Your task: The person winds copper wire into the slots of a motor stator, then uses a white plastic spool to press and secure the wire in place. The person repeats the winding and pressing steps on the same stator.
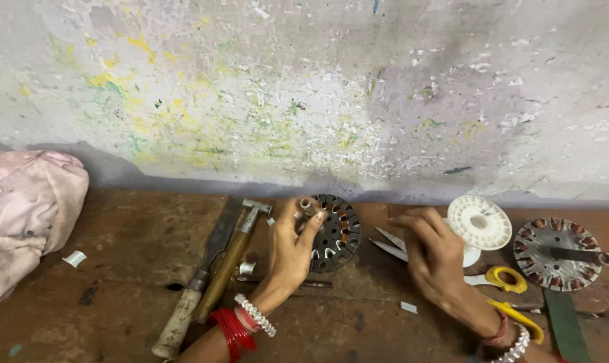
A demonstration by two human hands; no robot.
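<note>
- Desk [116, 228]: worn brown wood, scratched and stained, its far edge meeting a paint-flecked grey wall [318, 87]. Open room lies on the left, between the tools and the cloth bundle; the right half is crowded.
- Left hand [292, 249]: fingers wrapped round the left rim of a dark round stator core [336, 235], thumb pressed to its face. The core sits tilted near the desk's middle, close to the wall; slots ring its rim, and copper-coloured winding shows inside some.
- Right hand [433, 259]: palm down, fingers loosely curled and reaching left over the scissors [499, 277]; whether they grip anything cannot be told.
- Scissors: steel blades pointing left, yellow handles near the right wrist.
- White plastic spool [479, 223]: round, ribbed flange, just right of the right hand.
- Second stator [553, 254]: grey metal disc with copper coils and a shaft, far right.
- Hammer [234, 259] and wood-handled file [203, 275]: lying side by side, left of the left hand.
- Pink cloth bundle [25, 215]: crumpled, soiled, at the left edge.
- Small white scraps [74, 258]: scattered on the desk.
</note>
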